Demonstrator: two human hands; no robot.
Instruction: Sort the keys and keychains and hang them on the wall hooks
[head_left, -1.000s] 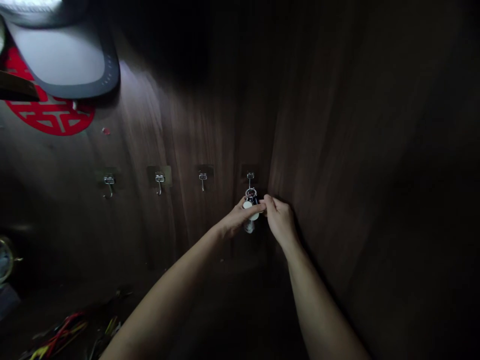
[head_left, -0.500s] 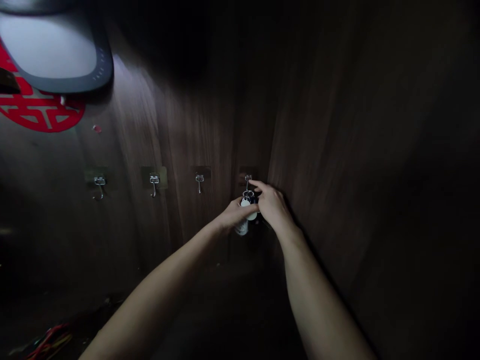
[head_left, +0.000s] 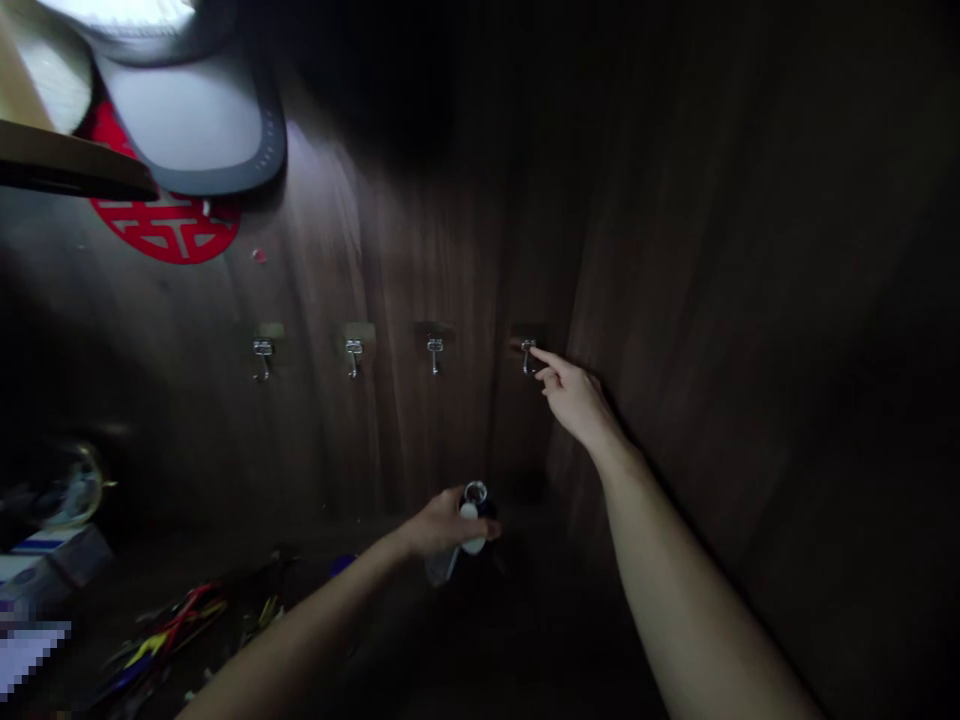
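Note:
My left hand [head_left: 439, 522] is closed around a key ring [head_left: 472, 515] with pale round tags and a clear piece hanging below. Its metal loop stands up above my thumb, low in front of the dark wood panel; what else hangs on it is too dim to make out. Higher and to the right, my right hand [head_left: 574, 392] holds nothing. Its index finger is stretched out to the base of the rightmost metal hook [head_left: 528, 357], with the other fingers loosely bent beside the hook's tip. That hook carries nothing.
Three more hooks, among them a nearby one [head_left: 435, 356], line the panel to the left. A grey cap-like item [head_left: 202, 130] and a red cut-out ornament [head_left: 172, 232] are at upper left. Tools with coloured handles [head_left: 161, 635] and white boxes [head_left: 64, 555] lie at lower left.
My left hand has come down and away from the rightmost hook with the key ring. My right index finger stays at the hook. The view has shifted left, showing more at the left side.

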